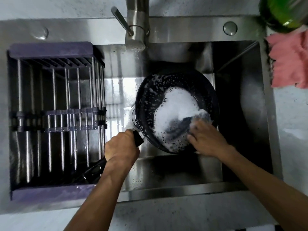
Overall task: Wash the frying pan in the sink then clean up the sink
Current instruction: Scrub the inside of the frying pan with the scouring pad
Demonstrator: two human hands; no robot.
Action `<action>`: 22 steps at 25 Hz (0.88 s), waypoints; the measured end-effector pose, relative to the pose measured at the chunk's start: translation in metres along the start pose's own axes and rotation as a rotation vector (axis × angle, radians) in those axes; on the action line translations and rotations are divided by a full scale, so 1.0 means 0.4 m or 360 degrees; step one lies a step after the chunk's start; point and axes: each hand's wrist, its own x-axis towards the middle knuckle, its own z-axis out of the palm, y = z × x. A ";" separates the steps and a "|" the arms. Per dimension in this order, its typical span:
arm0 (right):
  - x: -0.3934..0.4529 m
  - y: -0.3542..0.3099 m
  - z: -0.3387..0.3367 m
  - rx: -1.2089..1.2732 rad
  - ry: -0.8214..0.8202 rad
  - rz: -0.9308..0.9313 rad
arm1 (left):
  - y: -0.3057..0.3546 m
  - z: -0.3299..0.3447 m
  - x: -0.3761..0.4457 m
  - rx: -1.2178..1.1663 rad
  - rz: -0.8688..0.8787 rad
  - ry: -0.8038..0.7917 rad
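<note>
Gripping the black handle (138, 136) of the frying pan (146, 97), the left hand (122, 147) has its fingers curled tight around it, hiding the middle of the handle, while the handle's far end pokes out below the wrist over the drying rack (55, 104). The pan sits tilted inside the steel sink (241, 114), right of centre, its inner face coated in white foam (173, 107). The right hand (206, 139) is inside the pan with its fingers bent over a sponge (202, 116); suds cover most of the sponge, so its colour and shape are hard to make out, and the fingertips are lost in the foam. The faucet (136, 30) stands at the back rim, its top cut off by the frame edge. The rack fills the left part of the basin, leaving open room only behind and to the right of the pan. On the worktop (291, 122) to the right lies a pink cloth (288, 60), partly cropped, and a green bottle (283, 10) is cropped at the corner. No writing is legible anywhere.
</note>
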 end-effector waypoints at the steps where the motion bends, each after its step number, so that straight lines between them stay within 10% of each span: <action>1: 0.004 0.003 0.004 0.0068 -0.0075 -0.0038 | -0.001 -0.003 0.001 0.0016 -0.0004 0.0006; 15: 0.066 -0.094 0.029 0.0663 -0.0278 -0.0509 | 0.004 -0.008 0.002 0.0031 0.0014 -0.0019; 22: 0.240 -0.233 -0.023 0.0997 0.0300 -0.0447 | 0.002 -0.008 0.008 0.0022 0.0027 -0.0054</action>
